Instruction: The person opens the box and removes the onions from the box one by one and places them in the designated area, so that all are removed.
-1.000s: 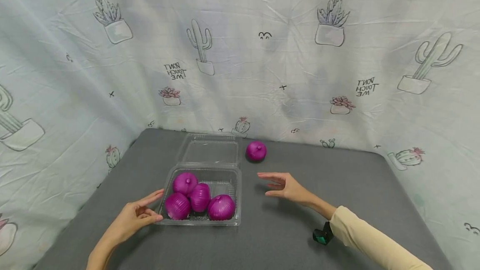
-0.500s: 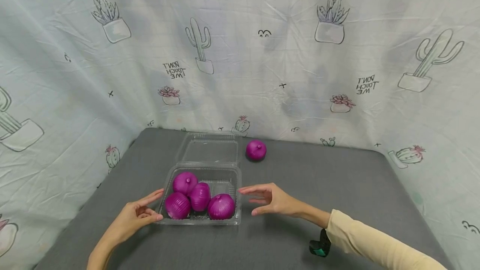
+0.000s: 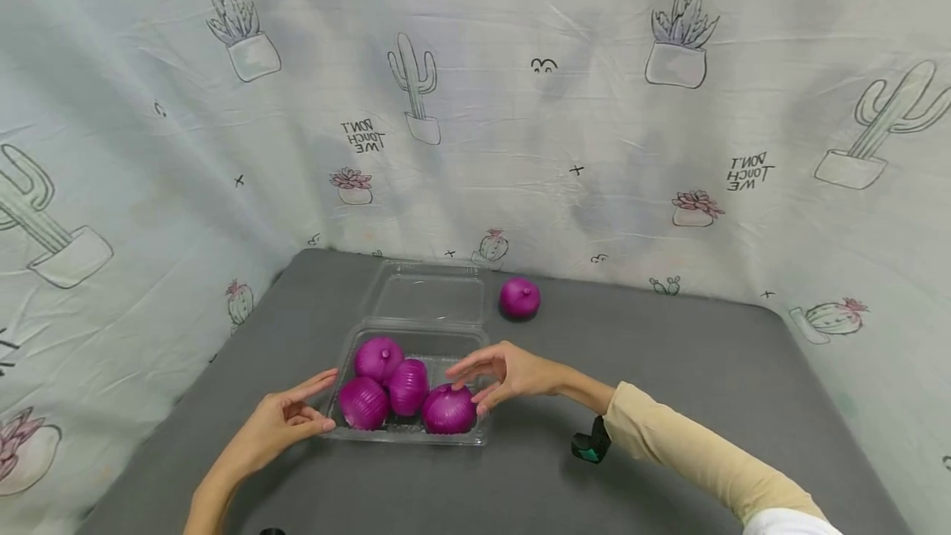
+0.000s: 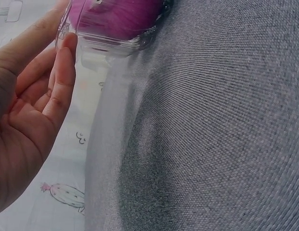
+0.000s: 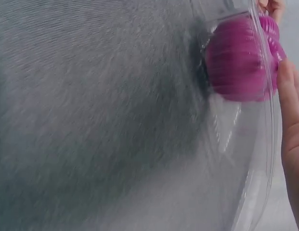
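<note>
A clear plastic clamshell box point(image 3: 486, 423) lies with its lid folded back, several purple onions inside. My left hand point(image 3: 275, 428) is at the box's left side, its fingertips touching the rim, thumb and forefinger spread apart; in the left wrist view the fingertips point(image 4: 70, 42) meet the clear wall. My right hand point(image 3: 513, 374) is over the box's right side, fingers reaching above the front right onion point(image 3: 449, 411) and the thumb at its right side. In the right wrist view this onion point(image 5: 236, 60) shows through the clear wall, the fingers beside it.
One more purple onion point(image 3: 520, 297) lies on the grey table point(image 3: 669, 370) behind the box, right of the flat lid point(image 3: 431, 295). A black wrist device point(image 3: 590, 442) hangs under the right wrist. A cactus-print curtain point(image 3: 475, 106) surrounds the table.
My right hand has moved left, from beside the box to over its front right onion. My left hand has stayed at the box's left rim. The head view has shifted slightly.
</note>
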### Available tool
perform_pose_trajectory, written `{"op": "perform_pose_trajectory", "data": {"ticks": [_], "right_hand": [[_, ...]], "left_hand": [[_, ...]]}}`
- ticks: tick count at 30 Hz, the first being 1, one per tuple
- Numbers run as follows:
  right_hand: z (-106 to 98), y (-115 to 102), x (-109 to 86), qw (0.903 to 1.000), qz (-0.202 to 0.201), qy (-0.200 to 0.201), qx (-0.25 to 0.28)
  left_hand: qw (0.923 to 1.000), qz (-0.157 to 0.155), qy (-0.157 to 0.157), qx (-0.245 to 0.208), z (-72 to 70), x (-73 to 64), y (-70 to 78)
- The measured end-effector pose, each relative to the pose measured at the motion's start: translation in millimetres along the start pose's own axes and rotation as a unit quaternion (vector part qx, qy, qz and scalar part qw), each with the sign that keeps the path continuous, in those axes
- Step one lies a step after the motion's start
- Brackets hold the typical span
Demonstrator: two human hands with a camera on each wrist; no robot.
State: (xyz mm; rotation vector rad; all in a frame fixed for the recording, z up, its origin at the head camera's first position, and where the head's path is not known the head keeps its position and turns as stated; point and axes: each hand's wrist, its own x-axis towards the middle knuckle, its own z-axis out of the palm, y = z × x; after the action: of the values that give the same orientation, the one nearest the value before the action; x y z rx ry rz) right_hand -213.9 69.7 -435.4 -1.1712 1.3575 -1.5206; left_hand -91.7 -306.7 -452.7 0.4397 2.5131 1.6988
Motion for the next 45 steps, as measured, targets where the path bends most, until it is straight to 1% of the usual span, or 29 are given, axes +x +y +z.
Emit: {"op": "perform_pose_trajectory", "data": {"ticks": [5, 11, 14, 17, 19, 20, 22, 24, 27, 29, 32, 35, 37, 42, 45], "right_hand": [[9, 4, 12.1, 0.9991, -0.003, -0.038, -0.018], [10, 0, 22.1, 0.9990, 0.005, -0.040, -0.020], [3, -2, 24.2, 0.9984, -0.008, -0.018, -0.052], [-9, -6, 24.1, 0.9950, -0.023, 0.028, -0.093], [-17, -8, 23.9, 0.9925, -0.022, 0.049, -0.109], [-20, -8, 24.1, 0.9919, -0.019, 0.051, -0.115], [-26, -8, 25.2, 0.9926, -0.008, 0.043, -0.114], [-31, -7, 26.9, 0.9935, 0.012, 0.023, -0.111], [-38, -9, 31.4, 0.9938, 0.054, -0.012, -0.097], [-43, -12, 36.2, 0.9916, 0.083, -0.037, -0.092], [-48, -18, 45.5, 0.9829, 0.133, -0.082, -0.098], [-53, -22, 55.4, 0.9676, 0.184, -0.134, -0.110], [-56, -23, 61.6, 0.9571, 0.212, -0.163, -0.111], [-60, -19, 73.9, 0.9356, 0.253, -0.227, -0.096], [-60, -16, 79.6, 0.9224, 0.266, -0.264, -0.093]], "left_hand": [[0.9999, -0.007, -0.007, -0.003, -0.2, 3.5, 0.3], [1.0000, 0.000, -0.003, 0.000, -2.3, 3.4, 1.0], [1.0000, -0.004, 0.001, 0.008, -2.6, 4.0, 1.9], [0.9999, -0.005, 0.000, 0.012, -3.0, 5.2, 1.9], [0.9999, -0.002, -0.001, 0.013, -3.5, 5.6, 1.5], [0.9999, 0.001, -0.001, 0.012, -4.1, 5.6, 0.9], [0.9999, 0.004, -0.001, 0.010, -4.8, 5.2, 0.2], [0.9999, 0.005, -0.001, 0.011, -5.1, 5.2, -0.3], [1.0000, 0.002, -0.001, 0.007, -4.8, 5.5, -0.7], [1.0000, 0.001, -0.001, 0.005, -4.5, 5.3, -1.0], [1.0000, 0.002, 0.001, -0.001, -3.5, 4.2, -1.6], [0.9999, 0.004, 0.003, -0.012, -1.8, 3.2, -1.8], [0.9998, 0.011, 0.002, -0.017, -0.7, 2.9, -1.6], [0.9993, 0.024, -0.004, -0.028, 0.8, 2.8, -0.7], [0.9995, 0.017, -0.001, -0.025, 0.5, 2.5, -0.6]]}}
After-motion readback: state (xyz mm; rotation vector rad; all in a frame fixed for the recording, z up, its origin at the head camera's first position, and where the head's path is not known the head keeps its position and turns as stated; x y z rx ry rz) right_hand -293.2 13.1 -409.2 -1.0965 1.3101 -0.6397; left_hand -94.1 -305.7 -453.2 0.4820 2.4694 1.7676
